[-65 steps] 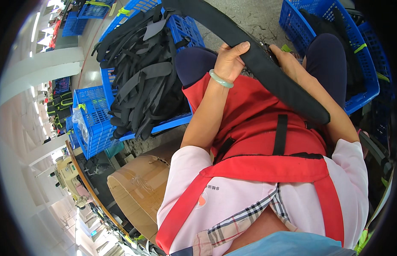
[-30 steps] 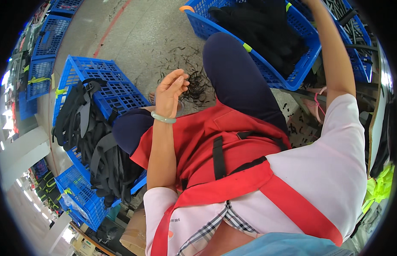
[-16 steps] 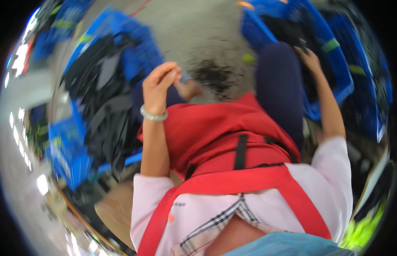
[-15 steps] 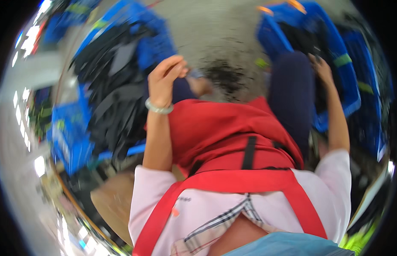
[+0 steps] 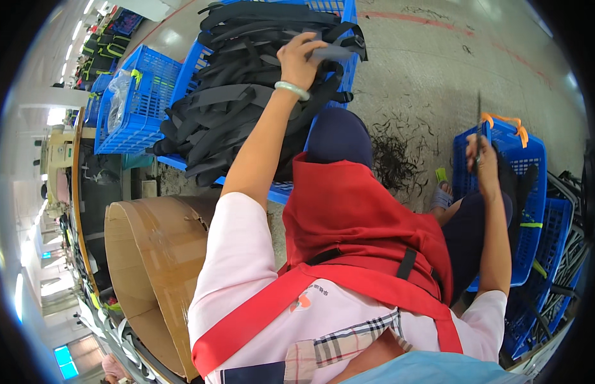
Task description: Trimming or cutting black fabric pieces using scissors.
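I sit in a red apron with blue crates on both sides. My left hand (image 5: 298, 59), a pale bangle on its wrist, reaches up to a heap of black padded straps (image 5: 236, 105) piled in a blue crate (image 5: 281, 190) and is closed on a grey strap end (image 5: 336, 52). My right hand (image 5: 482, 160) is at the right, over another blue crate (image 5: 531, 192), gripping a thin dark tool (image 5: 479, 118) that points upward; what kind of tool it is I cannot tell.
An open cardboard box (image 5: 153, 256) stands at my left side. More blue crates (image 5: 134, 96) sit further left beside a work table (image 5: 76, 192). Dark thread scraps (image 5: 393, 153) litter the concrete floor between the crates. Stacked blue crates (image 5: 556, 256) line the right edge.
My left hand went from hovering above my lap out to the strap heap and closed on a strap end. My right hand came out of the right crate and now holds a thin tool upright.
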Demonstrator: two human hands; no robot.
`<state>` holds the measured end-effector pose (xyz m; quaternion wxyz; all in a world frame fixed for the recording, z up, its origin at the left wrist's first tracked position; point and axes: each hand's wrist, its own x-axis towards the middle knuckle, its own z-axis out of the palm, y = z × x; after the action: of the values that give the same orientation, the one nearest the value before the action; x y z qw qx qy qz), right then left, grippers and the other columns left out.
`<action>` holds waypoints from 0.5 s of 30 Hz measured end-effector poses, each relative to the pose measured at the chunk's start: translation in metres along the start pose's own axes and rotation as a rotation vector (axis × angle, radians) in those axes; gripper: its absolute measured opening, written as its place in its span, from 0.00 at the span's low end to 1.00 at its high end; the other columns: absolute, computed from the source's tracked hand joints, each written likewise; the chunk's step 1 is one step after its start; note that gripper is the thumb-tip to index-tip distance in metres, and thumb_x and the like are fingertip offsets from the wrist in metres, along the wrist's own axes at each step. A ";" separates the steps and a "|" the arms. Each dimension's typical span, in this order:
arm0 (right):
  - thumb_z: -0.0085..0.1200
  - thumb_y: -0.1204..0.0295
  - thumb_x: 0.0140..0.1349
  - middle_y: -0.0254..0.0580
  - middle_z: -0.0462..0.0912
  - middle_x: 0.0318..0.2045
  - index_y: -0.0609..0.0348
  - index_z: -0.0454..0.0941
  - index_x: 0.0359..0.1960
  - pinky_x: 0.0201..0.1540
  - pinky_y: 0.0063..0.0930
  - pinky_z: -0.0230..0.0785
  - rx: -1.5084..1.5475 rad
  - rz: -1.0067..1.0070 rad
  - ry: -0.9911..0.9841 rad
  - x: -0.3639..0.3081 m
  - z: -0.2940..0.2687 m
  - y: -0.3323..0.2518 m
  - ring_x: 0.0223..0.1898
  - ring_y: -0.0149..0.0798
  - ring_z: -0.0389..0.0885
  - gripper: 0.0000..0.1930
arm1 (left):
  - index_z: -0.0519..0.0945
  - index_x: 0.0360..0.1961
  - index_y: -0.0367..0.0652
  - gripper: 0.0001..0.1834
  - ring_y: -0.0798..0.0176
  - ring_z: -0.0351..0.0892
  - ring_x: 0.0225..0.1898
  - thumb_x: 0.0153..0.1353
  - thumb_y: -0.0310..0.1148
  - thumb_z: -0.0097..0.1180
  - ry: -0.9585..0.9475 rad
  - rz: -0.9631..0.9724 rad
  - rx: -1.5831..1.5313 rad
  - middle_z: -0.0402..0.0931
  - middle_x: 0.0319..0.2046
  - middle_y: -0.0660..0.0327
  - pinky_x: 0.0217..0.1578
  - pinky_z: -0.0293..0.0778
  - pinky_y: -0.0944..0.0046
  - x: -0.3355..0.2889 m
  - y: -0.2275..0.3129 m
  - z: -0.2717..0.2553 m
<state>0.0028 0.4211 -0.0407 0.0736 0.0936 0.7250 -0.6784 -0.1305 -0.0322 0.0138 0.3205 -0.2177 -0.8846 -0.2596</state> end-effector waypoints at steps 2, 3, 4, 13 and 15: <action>0.49 0.60 0.67 0.26 0.69 0.21 0.54 0.73 0.35 0.19 0.16 0.54 -0.207 0.015 -0.044 -0.005 0.004 0.014 0.18 0.21 0.65 0.11 | 0.81 0.34 0.38 0.13 0.51 0.80 0.37 0.44 0.26 0.66 0.180 -0.057 -0.274 0.80 0.33 0.56 0.38 0.73 0.60 0.031 0.023 -0.001; 0.55 0.62 0.64 0.26 0.68 0.21 0.56 0.72 0.36 0.21 0.17 0.55 -0.330 -0.062 -0.028 -0.008 0.005 0.014 0.19 0.21 0.64 0.11 | 0.79 0.29 0.36 0.11 0.53 0.80 0.30 0.45 0.27 0.67 0.346 0.002 -0.163 0.79 0.27 0.52 0.30 0.72 0.64 0.045 0.042 -0.016; 0.55 0.62 0.64 0.26 0.68 0.21 0.56 0.72 0.36 0.21 0.17 0.55 -0.322 -0.066 -0.024 -0.010 0.013 0.009 0.19 0.21 0.64 0.11 | 0.78 0.25 0.39 0.09 0.57 0.80 0.30 0.50 0.30 0.67 0.373 -0.203 -0.230 0.80 0.28 0.55 0.30 0.72 0.65 0.056 0.045 -0.040; 0.65 0.70 0.54 0.41 0.78 0.46 0.62 0.71 0.51 0.49 0.25 0.70 0.039 -0.279 -0.107 -0.044 0.088 -0.060 0.47 0.33 0.77 0.23 | 0.72 0.30 0.42 0.08 0.72 0.75 0.25 0.67 0.32 0.50 0.559 -0.038 -1.106 0.76 0.26 0.65 0.29 0.73 0.74 0.093 0.117 -0.102; 0.65 0.66 0.53 0.43 0.74 0.56 0.61 0.70 0.51 0.56 0.33 0.67 0.066 -0.268 -0.181 -0.056 0.106 -0.070 0.54 0.39 0.74 0.25 | 0.74 0.41 0.36 0.09 0.65 0.77 0.43 0.68 0.32 0.48 0.521 -0.189 -1.291 0.78 0.40 0.60 0.47 0.73 0.67 0.090 0.138 -0.087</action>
<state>0.0382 0.3088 0.0329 0.0445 -0.0632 0.6988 -0.7111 -0.0779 0.0416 0.1767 0.3047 -0.2171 -0.4633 -0.8033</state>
